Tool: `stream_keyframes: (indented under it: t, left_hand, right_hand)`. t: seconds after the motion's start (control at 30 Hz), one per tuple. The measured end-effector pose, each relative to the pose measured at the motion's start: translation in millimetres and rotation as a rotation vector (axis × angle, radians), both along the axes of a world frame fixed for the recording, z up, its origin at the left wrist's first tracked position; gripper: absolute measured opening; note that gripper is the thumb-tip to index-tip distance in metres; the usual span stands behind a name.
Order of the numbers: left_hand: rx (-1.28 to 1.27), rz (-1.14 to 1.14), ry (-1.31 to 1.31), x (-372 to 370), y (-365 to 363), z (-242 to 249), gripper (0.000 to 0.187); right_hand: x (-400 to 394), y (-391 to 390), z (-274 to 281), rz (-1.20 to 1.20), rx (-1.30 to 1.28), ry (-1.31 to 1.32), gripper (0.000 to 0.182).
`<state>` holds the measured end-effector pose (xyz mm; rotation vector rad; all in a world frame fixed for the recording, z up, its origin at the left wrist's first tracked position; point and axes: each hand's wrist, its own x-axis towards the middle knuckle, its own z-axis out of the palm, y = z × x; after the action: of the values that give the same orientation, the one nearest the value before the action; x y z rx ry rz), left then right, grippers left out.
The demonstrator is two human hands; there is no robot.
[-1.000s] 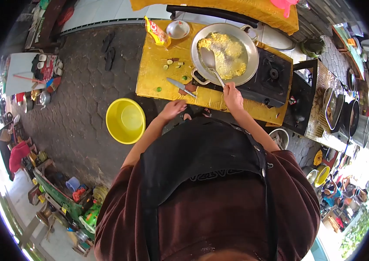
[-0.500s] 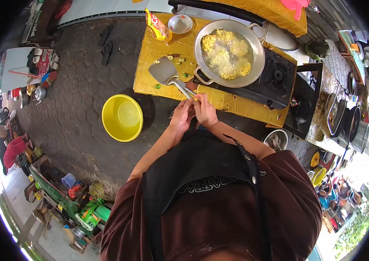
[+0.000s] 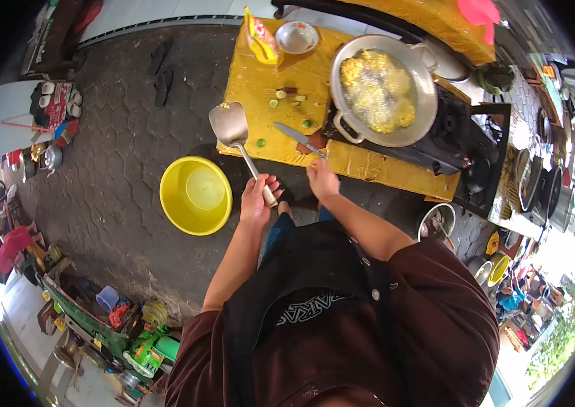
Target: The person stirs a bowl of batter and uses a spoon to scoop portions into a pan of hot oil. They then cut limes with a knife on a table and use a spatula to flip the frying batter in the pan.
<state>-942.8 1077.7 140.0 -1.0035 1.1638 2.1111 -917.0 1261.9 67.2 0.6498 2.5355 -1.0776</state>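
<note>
My left hand (image 3: 258,197) is wrapped round the handle of a metal spatula (image 3: 230,124), whose broad blade is raised beside the table's left edge. My right hand (image 3: 323,180) is closed at the table's front edge, just below the handle end of a knife (image 3: 293,133); whether it grips anything is hidden. The knife's blade points up-left over the yellow-covered table (image 3: 247,81). Cut green pieces (image 3: 274,104) and small limes (image 3: 261,142) lie nearby. Yellow food (image 3: 379,88) bubbles in oil in a large two-handled pan (image 3: 426,102) on the black stove (image 3: 453,129).
A yellow basin (image 3: 173,203) stands on the paved floor left of the table. At the table's back are a yellow-red pouch (image 3: 260,41) and a small bowl (image 3: 297,38). A metal bowl (image 3: 435,222) sits below the table's right front edge.
My hands, close together before, are now apart. The spatula has swung left off the table with my left hand, uncovering the knife. The view has shifted a little.
</note>
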Motion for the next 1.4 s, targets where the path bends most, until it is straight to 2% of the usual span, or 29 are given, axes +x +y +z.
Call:
stream_keyframes:
  t: [0.07,0.13,0.27,0.33,0.47,0.63,0.7,0.73,0.8,0.97,1.03,1.13,1.23,1.4]
  left_hand:
    - [-0.050,-0.059,-0.004,6,-33,-7,0.015]
    - [-0.095,-0.038,-0.027,16,-55,-9,0.015]
    - [-0.159,-0.006,-0.065,42,-78,-20,0.015]
    - [-0.185,0.018,-0.110,54,-80,-21,0.015]
    - [-0.183,0.022,-0.154,72,-78,-25,0.017]
    - [-0.199,0.005,-0.151,73,-68,-22,0.015]
    - [-0.215,-0.017,-0.158,72,-62,-17,0.015]
    - [-0.240,-0.060,-0.139,71,-59,-14,0.014]
    - [-0.252,-0.118,-0.098,61,-50,-5,0.013]
    - [-0.341,-0.267,0.058,36,-13,30,0.012]
    - [-0.328,-0.326,0.130,29,2,39,0.014]
    - [-0.313,-0.423,0.203,9,36,73,0.016]
    - [-0.309,-0.528,0.249,-6,66,86,0.018]
    - [-0.260,-0.676,0.239,-24,122,103,0.019]
  right_hand:
    - [5,8,-77,0.123,0.293,-0.082,0.030]
    - [-8,14,-101,0.198,0.321,-0.262,0.033]
    - [-35,11,-150,0.345,0.358,-0.273,0.039]
    - [-52,3,-153,0.367,0.473,-0.411,0.037]
    - [-61,2,-183,0.257,0.518,-0.366,0.022]
    - [-60,9,-211,0.348,0.575,-0.303,0.023]
    - [-53,13,-215,0.390,0.618,-0.110,0.028]
    - [-45,14,-211,0.383,0.624,-0.118,0.028]
    - [-40,12,-196,0.262,0.427,-0.149,0.032]
    - [4,29,-87,0.138,0.160,-0.090,0.026]
    - [37,42,-53,0.118,0.090,0.024,0.028]
    - [62,62,29,-0.006,-0.012,0.217,0.028]
    - [73,90,59,-0.158,-0.021,0.288,0.029]
    - [41,127,103,-0.202,0.076,0.290,0.027]
